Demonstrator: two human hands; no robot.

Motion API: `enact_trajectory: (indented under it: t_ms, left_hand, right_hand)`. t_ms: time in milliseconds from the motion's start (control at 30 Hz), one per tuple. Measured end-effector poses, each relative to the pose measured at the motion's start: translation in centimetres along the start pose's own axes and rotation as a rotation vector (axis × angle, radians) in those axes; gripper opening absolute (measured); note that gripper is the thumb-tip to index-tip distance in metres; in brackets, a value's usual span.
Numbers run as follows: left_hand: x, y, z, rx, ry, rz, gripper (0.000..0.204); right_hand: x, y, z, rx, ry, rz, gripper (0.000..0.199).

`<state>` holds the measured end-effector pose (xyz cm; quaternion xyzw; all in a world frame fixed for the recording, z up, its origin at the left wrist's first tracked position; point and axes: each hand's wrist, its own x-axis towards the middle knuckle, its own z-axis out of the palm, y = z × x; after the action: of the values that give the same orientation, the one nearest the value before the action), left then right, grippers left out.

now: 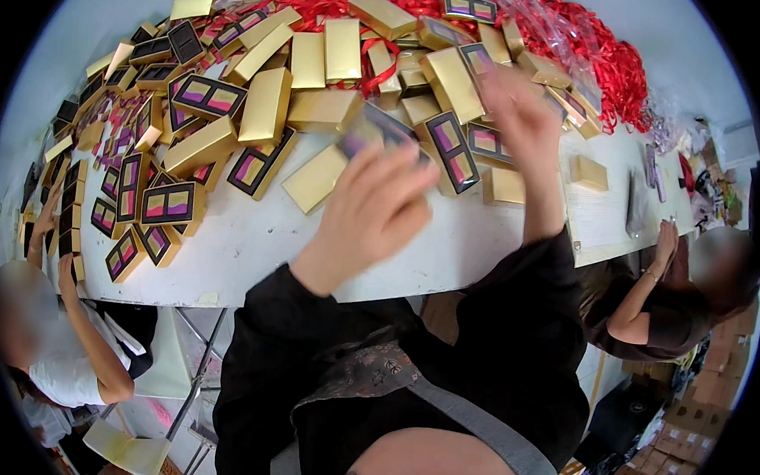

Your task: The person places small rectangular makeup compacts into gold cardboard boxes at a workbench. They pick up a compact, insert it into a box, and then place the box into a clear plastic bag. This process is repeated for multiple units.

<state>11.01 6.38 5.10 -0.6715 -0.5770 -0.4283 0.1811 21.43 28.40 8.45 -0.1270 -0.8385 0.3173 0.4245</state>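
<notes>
My left hand hovers over the near part of the pile, its fingers smeared by motion. Just beyond its fingertips is a blurred box with a dark face; whether the hand grips it cannot be made out. Farther right, my right hand reaches into the pile beside a gold box, and its fingers are blurred too. Between the hands an open-faced gold box shows a black inset with purple, yellow and pink panels. A plain gold lid lies left of my left hand.
Many gold boxes cover the far side of the white table. Red ribbon is heaped at the far right. A single gold box sits on the right table section. Other people work at the left and right, a hand showing there.
</notes>
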Motion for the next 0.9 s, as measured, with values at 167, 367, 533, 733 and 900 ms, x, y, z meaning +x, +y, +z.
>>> enact_trajectory:
  t_ms: [167, 367, 533, 733, 900]
  left_hand:
    - [-1.4, -2.0, 4.8, -0.113, -0.119, -0.083, 0.018]
    - [-4.4, -2.0, 3.2, -0.156, 0.019, -0.318, 0.019]
    - [-4.0, -1.4, 3.1, -0.75, 0.425, -0.668, 0.082]
    - [-5.2, -1.7, -3.9, -1.252, 0.59, -0.76, 0.114]
    - [-10.2, -2.3, -9.6, -1.286, 0.975, -0.878, 0.082]
  right_hand:
    - [12.8, 18.8, -5.8, -1.132, 0.285, -0.003, 0.041]
    - [17.4, 23.6, -5.1, -1.294, 0.13, 0.297, 0.048]
    - [11.4, 6.1, 1.1, -0.675, 0.137, -0.436, 0.049]
    - [-1.7, -8.9, 10.4, 0.444, -1.135, 0.126, 0.044]
    - [1.4, -5.6, 19.4, -0.319, -0.314, -0.635, 0.053]
